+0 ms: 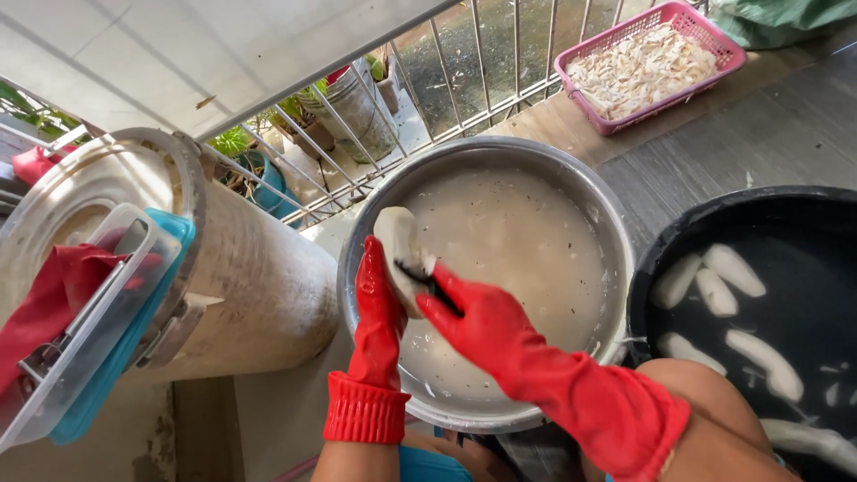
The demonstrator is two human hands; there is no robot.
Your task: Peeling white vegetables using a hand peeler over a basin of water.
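Both gloved hands, left (379, 308) and right (478, 326), grip a pale root (399, 250) over the metal basin (616, 268).

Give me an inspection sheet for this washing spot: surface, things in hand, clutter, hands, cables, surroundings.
Surface: dark wooden planks, wet-looking, by a metal railing.
Things in hand: a pale peeled root piece held over a metal basin of cloudy water; a dark tool lies against it.
Clutter: a black tub with peeled white pieces in water; a pink basket of pale peelings; a big metal pot on its side; a clear plastic box holding red cloth.
Hands: left hand, red glove, grip around the root; right hand, red glove, grip on the tool.
Cables: nothing seen.
Surroundings: potted plants beyond the railing.
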